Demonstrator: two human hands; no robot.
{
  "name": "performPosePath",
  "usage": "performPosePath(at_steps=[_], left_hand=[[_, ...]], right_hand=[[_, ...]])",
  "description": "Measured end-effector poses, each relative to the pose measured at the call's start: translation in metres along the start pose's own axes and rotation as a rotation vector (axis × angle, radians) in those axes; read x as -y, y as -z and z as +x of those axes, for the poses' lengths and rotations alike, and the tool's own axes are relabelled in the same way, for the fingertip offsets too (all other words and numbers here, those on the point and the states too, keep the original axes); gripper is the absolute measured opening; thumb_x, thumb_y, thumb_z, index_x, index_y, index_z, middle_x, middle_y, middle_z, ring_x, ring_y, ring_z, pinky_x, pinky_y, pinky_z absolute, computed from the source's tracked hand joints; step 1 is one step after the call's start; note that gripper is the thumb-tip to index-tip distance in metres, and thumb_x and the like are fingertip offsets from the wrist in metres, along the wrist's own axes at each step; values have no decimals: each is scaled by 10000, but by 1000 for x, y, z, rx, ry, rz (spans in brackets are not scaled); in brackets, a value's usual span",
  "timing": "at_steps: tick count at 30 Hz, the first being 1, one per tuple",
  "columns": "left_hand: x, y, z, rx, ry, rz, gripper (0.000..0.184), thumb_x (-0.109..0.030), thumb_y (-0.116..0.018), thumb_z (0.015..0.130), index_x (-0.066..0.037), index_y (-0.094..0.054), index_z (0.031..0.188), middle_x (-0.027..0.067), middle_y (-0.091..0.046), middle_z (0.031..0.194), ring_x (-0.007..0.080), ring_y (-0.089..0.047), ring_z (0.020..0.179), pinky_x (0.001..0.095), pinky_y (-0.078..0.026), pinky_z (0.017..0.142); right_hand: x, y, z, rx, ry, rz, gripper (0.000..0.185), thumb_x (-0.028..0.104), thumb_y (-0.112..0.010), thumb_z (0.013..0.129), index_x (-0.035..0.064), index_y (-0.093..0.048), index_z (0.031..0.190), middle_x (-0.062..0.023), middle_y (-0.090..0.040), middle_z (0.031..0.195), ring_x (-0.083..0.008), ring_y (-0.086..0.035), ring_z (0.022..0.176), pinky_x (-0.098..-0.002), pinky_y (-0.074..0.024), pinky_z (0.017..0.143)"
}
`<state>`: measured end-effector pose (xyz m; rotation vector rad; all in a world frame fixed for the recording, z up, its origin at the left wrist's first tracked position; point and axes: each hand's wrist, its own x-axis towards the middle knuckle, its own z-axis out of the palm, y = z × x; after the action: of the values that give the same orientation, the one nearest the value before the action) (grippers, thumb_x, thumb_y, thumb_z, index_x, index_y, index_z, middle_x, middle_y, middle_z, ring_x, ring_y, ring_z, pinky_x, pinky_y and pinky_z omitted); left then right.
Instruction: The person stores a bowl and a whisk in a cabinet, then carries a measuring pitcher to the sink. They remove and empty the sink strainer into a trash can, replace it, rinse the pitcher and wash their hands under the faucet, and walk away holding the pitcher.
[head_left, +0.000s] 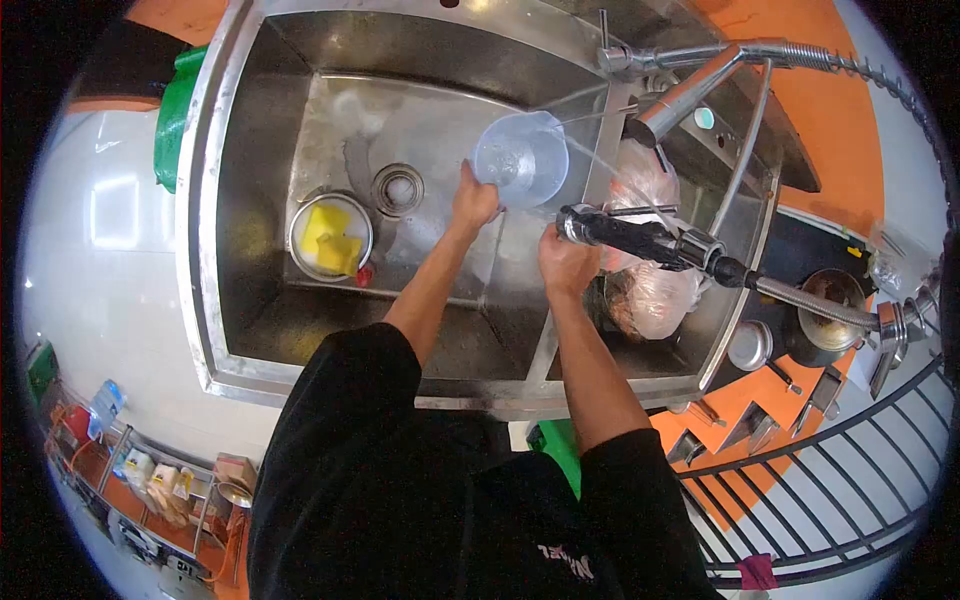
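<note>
My left hand (475, 203) grips the rim of a clear plastic tub (522, 165) with water in it, tilted above the sink basin (440, 150). Thin streams of water run near the tub's right side, by the metal faucet spout (665, 110). My right hand (568, 263) is closed beside the sink divider, right under the nozzle of a black-handled sprayer (640, 238). The sprayer hides part of its fingers, so I cannot make out what they hold. Just right of it, plastic-wrapped bundles (655, 300) lie in the smaller basin.
A round metal bowl (300, 240) with yellow sponges (332, 240) stands left of the drain (398, 190). A small red item (365, 275) lies beside it. Pans (830, 310) sit at the right, near a black railing (820, 500). A metal hose (815, 300) leads to the sprayer.
</note>
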<state>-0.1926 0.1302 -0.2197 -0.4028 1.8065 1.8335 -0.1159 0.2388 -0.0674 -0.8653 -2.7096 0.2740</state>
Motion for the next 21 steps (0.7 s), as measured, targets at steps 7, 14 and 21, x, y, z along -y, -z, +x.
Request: performPosePath(at_steps=[7,14,21], left_hand=[[-50,7,-32,-15,143,29,828,-102,-456,711,49,-122,1454,297,-562,1189,378,-584,1088,406,-459,922],[-12,7,-15,-14,23,49,829,-95,-473,723,40,-118,1460,285,-495,1293,369,-542,1154,381,-425,971],[-20,3,-27,7,19,-159,744,36,-444,703,-31,-222,1410,197,-525,1203,284,-600,970,370,-559,664]], right_hand=[[-19,-12,10,184,-171,114,589,371,-749,686,20,-522,1100,-185,-631,978,-383,-616,931,-456,-477,844],[4,15,11,75,-90,58,501,359,-682,762,-17,-511,1045,-185,-629,968,-362,-611,909,-413,-466,829],[-6,-5,13,127,-169,-17,719,523,-672,766,-62,-500,1147,-231,-632,971,-383,-595,992,-428,-447,893]])
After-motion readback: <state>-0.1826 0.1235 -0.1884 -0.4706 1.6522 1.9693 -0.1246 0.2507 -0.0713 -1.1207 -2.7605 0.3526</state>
